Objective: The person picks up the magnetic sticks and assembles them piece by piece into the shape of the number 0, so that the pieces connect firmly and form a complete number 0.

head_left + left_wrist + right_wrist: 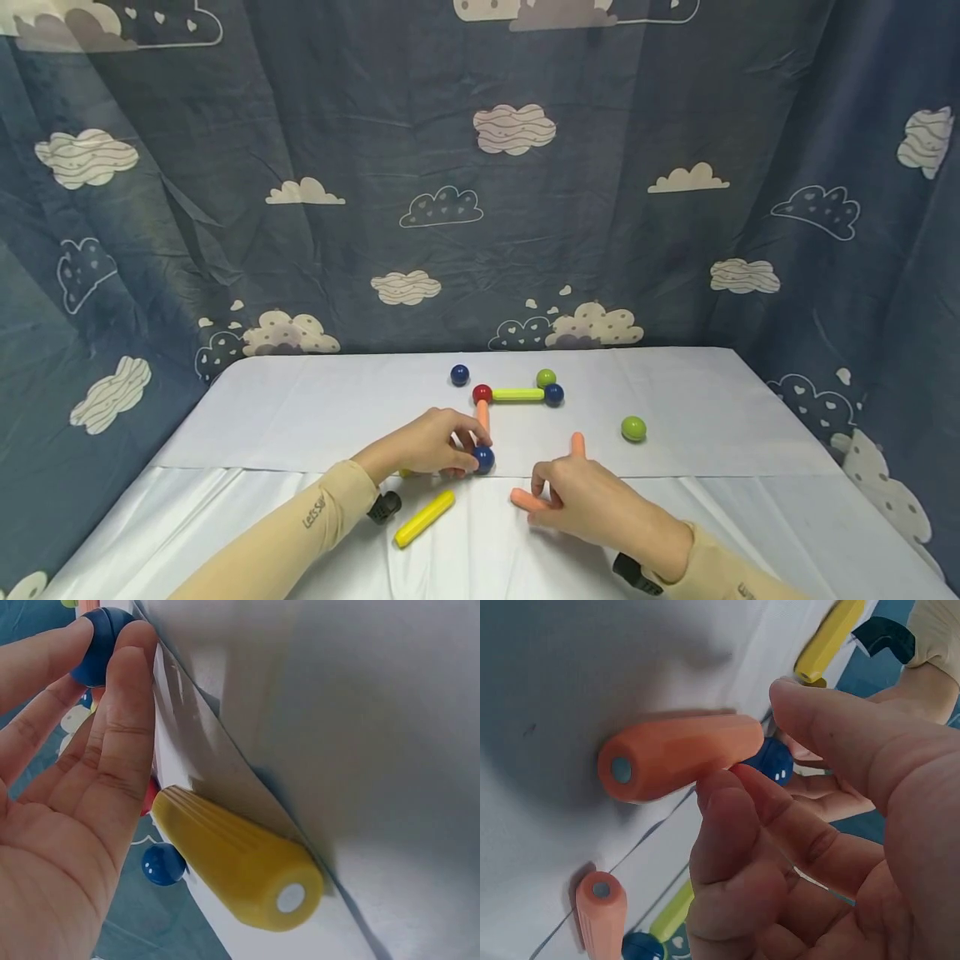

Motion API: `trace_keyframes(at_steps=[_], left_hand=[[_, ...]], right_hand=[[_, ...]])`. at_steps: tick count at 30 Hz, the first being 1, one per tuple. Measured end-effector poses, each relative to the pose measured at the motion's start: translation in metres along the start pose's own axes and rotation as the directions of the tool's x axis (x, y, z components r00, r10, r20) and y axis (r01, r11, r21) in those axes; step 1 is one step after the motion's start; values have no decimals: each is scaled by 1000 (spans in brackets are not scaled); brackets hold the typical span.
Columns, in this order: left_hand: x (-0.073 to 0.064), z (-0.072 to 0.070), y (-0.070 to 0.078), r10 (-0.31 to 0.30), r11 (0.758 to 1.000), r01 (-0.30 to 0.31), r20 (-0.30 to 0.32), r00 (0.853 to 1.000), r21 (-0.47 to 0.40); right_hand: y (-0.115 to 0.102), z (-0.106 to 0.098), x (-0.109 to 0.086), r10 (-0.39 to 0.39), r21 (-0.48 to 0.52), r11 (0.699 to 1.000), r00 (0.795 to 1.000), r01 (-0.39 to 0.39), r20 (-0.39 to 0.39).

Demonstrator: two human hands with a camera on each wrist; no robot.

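Note:
My left hand point(429, 442) pinches a blue ball point(483, 459) between thumb and fingers. The ball sits at the near end of an orange rod point(483, 417), whose far end meets a red ball point(482, 392). From that red ball a lime rod point(517, 395) runs right to a dark blue ball point(554, 394). My right hand point(581, 500) is at a loose orange rod point(679, 757) lying on the cloth. Its fingertips are right at the rod's side, and the thumb stands apart from it. The loose rod's end shows a grey disc.
A yellow rod point(423, 518) lies near the left forearm, with another yellow piece partly hidden behind the left hand. Beyond the right hand lies another orange rod point(577, 443). Green balls point(633, 428) and a blue ball point(460, 375) sit farther back on the white cloth.

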State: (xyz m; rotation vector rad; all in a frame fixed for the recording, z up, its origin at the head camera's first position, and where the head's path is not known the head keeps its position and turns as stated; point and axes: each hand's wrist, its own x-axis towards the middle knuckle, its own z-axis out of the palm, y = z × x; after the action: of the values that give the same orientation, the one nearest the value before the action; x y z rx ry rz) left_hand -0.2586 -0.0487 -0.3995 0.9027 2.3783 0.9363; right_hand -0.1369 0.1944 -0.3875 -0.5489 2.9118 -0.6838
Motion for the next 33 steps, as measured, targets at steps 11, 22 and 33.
trace_keyframes(at_steps=[11,22,33], left_hand=[[-2,-1,0,2,1000,-2,0,1000,1],[-2,0,0,1,1000,-1,-3,1000,-7],[-2,0,0,-5,1000,5,-7,1000,-7]], right_hand=[[-2,5,8,95,-54,994,995,-95,6],[0,9,11,135,-64,989,991,-135,7],[6,10,17,8,240,970,996,-29,87]])
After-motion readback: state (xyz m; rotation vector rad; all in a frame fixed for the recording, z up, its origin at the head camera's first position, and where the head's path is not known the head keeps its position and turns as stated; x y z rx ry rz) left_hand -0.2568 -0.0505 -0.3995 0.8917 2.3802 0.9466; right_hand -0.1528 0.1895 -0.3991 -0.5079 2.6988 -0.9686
